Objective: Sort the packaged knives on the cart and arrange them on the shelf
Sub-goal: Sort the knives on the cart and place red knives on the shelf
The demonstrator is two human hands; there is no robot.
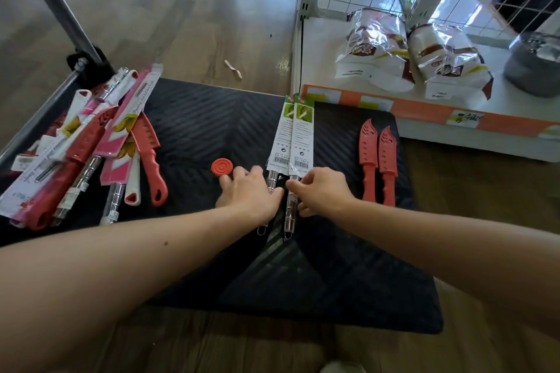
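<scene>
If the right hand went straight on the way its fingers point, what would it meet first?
Probably the left hand, whose fingertips lie just beside it over the left packaged knife. The right hand points leftward while pinching the handle of the right packaged knife; depth is unclear.

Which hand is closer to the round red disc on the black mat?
Left. The left hand rests just right of the red disc, fingertips nearly at it; the right hand is farther right, pinching the right packaged knife.

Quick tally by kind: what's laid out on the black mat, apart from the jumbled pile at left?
steel-handled knives in green-and-white card sleeves: 2
coral-red plastic sheathed knives: 2
round red ribbed disc: 1
Total: 5
</scene>
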